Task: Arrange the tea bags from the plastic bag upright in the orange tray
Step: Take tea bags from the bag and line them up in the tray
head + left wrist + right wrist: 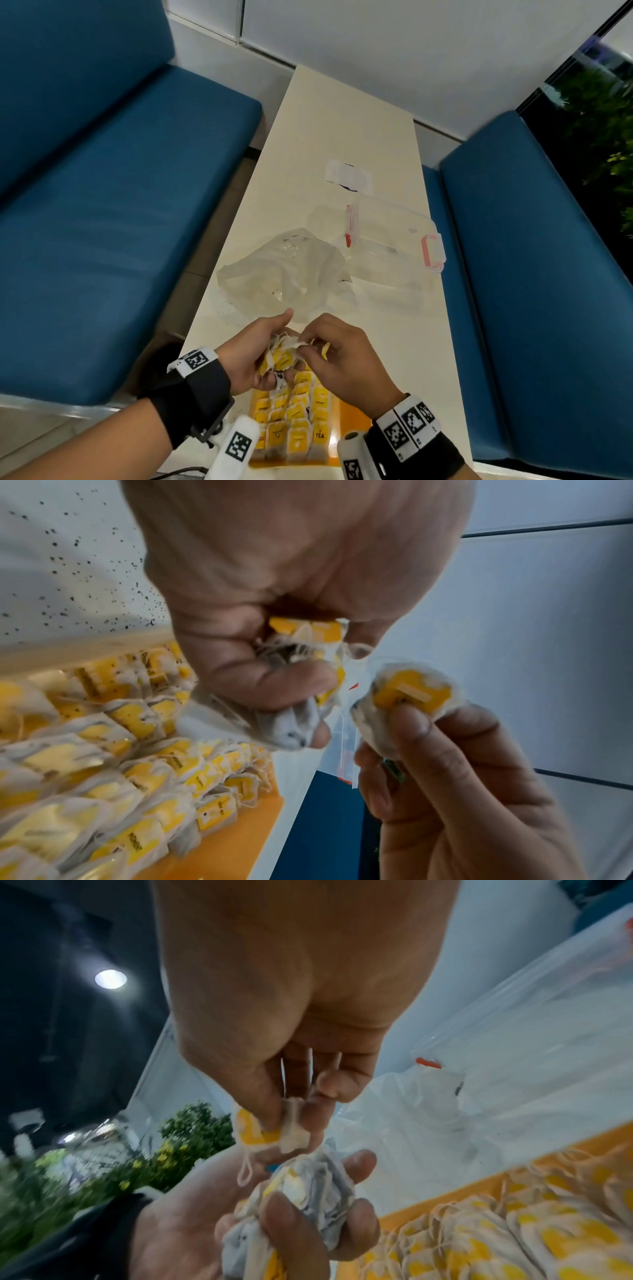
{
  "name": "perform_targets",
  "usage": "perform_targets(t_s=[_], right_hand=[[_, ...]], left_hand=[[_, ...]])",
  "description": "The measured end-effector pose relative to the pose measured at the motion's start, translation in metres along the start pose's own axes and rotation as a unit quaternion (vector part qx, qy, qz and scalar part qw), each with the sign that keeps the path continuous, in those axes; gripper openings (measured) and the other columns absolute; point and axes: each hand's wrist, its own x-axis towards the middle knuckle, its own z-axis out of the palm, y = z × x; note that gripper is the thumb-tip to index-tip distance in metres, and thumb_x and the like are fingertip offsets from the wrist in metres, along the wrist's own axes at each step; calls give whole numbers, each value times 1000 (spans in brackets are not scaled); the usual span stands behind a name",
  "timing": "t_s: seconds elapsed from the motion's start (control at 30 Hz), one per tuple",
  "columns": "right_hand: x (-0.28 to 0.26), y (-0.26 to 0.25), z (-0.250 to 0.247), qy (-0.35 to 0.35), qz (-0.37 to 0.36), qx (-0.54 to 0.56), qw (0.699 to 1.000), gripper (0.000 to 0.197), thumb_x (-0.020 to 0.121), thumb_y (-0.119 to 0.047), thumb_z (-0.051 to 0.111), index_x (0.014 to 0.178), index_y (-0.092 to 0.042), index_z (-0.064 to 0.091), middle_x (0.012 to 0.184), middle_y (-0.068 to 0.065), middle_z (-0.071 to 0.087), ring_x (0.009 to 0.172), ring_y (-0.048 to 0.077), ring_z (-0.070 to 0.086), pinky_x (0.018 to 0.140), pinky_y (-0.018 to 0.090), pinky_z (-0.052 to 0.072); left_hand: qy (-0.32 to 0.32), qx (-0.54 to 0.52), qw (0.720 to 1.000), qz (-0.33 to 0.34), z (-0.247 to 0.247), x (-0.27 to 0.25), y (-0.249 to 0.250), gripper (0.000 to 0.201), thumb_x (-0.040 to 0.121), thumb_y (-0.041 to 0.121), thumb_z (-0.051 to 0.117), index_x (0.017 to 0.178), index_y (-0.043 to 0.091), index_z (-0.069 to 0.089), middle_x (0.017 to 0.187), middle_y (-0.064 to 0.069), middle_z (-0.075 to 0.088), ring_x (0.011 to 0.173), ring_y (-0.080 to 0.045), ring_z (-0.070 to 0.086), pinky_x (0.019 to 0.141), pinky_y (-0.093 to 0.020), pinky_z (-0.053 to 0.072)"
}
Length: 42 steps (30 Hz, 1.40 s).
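Note:
My left hand (255, 356) grips a bunch of tea bags (279, 356) with yellow tags just above the orange tray (352, 421). My right hand (337, 353) pinches a single tea bag (407, 693) pulled from that bunch (308, 1196). In the right wrist view the pinched tea bag (263, 1131) hangs from thumb and forefinger, its string looping down. Rows of tea bags (294, 421) stand upright in the tray (232, 840), filling its left part. The crumpled clear plastic bag (287, 274) lies on the table beyond my hands.
A clear plastic box (394, 246) with pink latches lies on the white table (342, 137) past the bag. Dark tea crumbs (78, 569) speckle the tabletop. Blue benches (102, 222) flank the table on both sides.

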Motion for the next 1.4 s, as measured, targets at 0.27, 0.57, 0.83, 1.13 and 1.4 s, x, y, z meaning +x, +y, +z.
perform_targets(t_s=[0.27,0.57,0.83,1.13,1.4], right_hand=[[-1,11,-16,103,214,211,948,20,91,-4,65,99,-22,67,81,8,60,59,30,72,52,40,51],[-1,15,-24,89,235,211,944,8,85,-10,73,80,-13,68,80,6,71,73,26,73,67,44,58],[-6,11,-34,37,107,-48,992,13,82,-12,73,81,-24,70,79,-14,64,74,9,62,65,15,48],[-24,38,-59,-65,169,-226,957,14,90,-16,61,94,-20,74,96,-7,66,82,9,57,75,26,49],[-28,37,-29,-374,181,-260,872,25,85,3,57,89,-8,78,97,7,75,92,21,67,73,24,44]], left_hand=[[33,56,987,144,0,1,0,37,87,51,68,103,18,74,91,-8,71,58,-17,53,46,-19,32],[78,168,952,243,12,7,-2,20,80,18,84,99,16,77,53,4,61,43,-13,51,41,-21,40],[119,261,920,266,13,11,-6,10,80,19,83,87,23,78,58,11,65,40,-8,50,43,-22,42],[231,248,901,270,-24,1,-17,8,78,22,86,80,23,78,61,7,65,41,-6,54,42,-19,44],[300,320,865,244,-46,6,-42,16,75,35,87,83,33,74,78,13,71,71,-4,66,60,-12,46]])
